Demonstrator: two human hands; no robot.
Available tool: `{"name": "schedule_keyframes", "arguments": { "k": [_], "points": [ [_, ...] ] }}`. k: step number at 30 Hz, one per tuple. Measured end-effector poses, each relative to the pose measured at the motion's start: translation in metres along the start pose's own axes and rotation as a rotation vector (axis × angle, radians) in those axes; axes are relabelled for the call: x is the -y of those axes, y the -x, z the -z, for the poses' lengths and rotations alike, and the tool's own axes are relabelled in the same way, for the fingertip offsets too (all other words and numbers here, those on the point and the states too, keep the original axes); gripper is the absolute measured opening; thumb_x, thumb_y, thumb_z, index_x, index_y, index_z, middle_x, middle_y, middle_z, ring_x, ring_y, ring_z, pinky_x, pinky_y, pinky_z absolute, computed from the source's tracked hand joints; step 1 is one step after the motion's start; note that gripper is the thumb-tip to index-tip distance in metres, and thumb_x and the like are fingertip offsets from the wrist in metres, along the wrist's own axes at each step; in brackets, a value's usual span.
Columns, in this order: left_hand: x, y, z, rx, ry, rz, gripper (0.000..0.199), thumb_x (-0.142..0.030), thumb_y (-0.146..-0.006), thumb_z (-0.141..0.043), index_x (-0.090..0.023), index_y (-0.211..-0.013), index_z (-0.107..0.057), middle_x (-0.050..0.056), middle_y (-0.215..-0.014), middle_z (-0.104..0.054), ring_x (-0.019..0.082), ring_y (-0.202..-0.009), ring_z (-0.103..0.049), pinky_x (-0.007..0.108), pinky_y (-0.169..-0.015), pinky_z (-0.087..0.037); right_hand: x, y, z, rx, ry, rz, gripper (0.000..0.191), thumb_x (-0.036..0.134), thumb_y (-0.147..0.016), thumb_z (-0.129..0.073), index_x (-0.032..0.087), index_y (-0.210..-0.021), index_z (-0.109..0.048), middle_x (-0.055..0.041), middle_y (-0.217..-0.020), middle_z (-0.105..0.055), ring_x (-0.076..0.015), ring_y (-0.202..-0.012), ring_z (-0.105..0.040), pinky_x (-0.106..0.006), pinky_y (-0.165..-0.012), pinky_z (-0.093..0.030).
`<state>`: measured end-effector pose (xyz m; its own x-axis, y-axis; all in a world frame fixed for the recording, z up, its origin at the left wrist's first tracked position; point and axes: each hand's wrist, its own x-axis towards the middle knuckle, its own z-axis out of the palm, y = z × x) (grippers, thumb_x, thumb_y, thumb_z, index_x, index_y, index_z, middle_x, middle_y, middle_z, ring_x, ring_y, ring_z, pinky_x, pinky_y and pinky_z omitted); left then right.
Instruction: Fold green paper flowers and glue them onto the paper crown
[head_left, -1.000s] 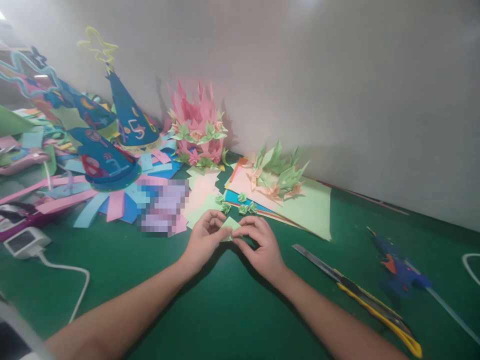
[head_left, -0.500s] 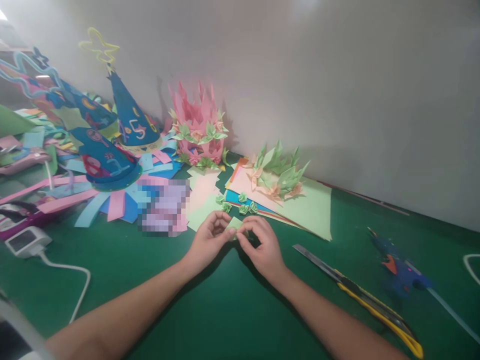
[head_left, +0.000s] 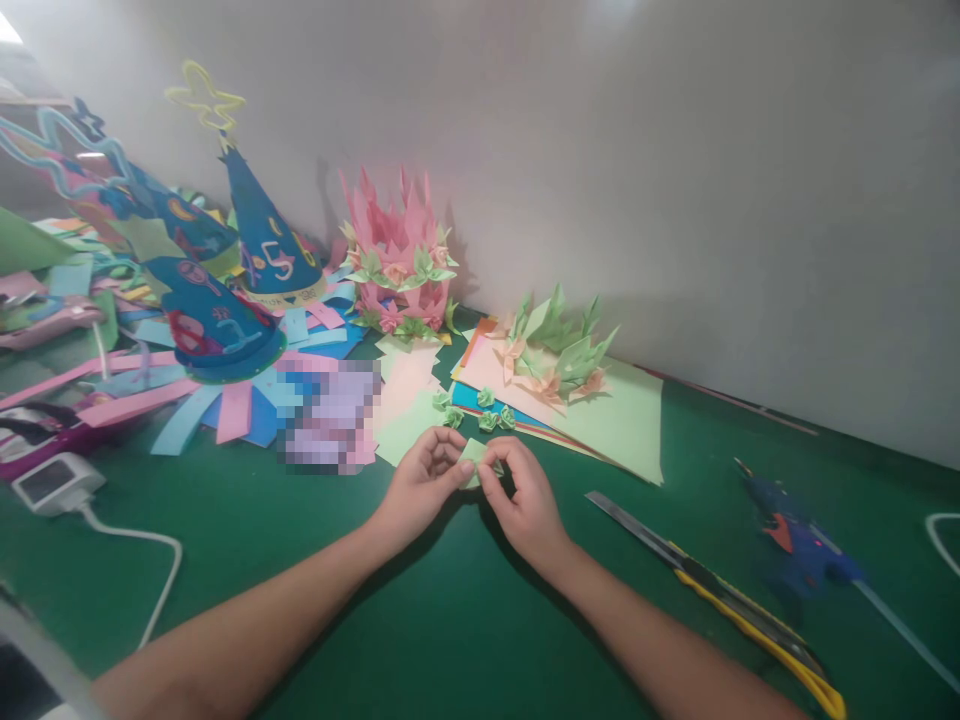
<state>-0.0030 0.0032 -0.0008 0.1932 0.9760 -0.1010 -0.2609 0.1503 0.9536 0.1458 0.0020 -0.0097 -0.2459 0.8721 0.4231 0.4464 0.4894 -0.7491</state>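
Note:
Between my two hands is a small light green paper piece (head_left: 471,457), its lower part covered by fingers. My left hand (head_left: 425,480) pinches its left side between thumb and fingers. From the right, my right hand (head_left: 526,498) grips the other edge with thumb and index finger. Just beyond the fingertips lie several small green paper roses (head_left: 487,419). Behind them a green paper crown with peach flowers (head_left: 559,345) rests on stacked sheets of coloured paper (head_left: 630,420).
A utility knife (head_left: 675,560) and a blue glue gun (head_left: 806,545) lie on the right. Pink crowns (head_left: 397,250) stand at the back. Blue cone hats (head_left: 274,235), paper strips and a white device with a cable (head_left: 56,483) are on the left.
The fingers of my right hand have shifted slightly on the green paper piece, and a bit more of its right edge shows. The view has moved a little.

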Motion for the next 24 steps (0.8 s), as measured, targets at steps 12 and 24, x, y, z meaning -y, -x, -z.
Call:
{"name": "schedule_keyframes", "arguments": {
  "k": [12,24],
  "points": [
    [0.0025,-0.0009,0.0001,0.039,-0.041,-0.017,0.032,-0.032,-0.068,-0.07,-0.018,-0.086,-0.047,-0.005,-0.066,-0.05,0.008,-0.062,-0.051,0.022,-0.062,-0.042,-0.0029,0.0033,-0.0016,-0.014,-0.035,-0.031,0.006,0.019,-0.086,-0.044,0.021,-0.08,-0.044,-0.0023,-0.083,-0.049,-0.0163,-0.08,-0.049,-0.03,-0.072,-0.04],
    [0.0036,-0.0013,0.0025,-0.065,-0.235,-0.097,0.022,-0.02,-0.071,-0.062,-0.018,-0.087,-0.046,-0.004,-0.075,-0.047,0.008,-0.067,-0.048,0.019,-0.058,-0.039,-0.0084,-0.002,-0.0022,0.054,-0.462,-0.298,0.024,0.027,-0.08,-0.053,0.022,-0.102,-0.043,0.0008,-0.082,-0.048,-0.0114,-0.069,-0.049,-0.024,-0.064,-0.042]
  ]
}}
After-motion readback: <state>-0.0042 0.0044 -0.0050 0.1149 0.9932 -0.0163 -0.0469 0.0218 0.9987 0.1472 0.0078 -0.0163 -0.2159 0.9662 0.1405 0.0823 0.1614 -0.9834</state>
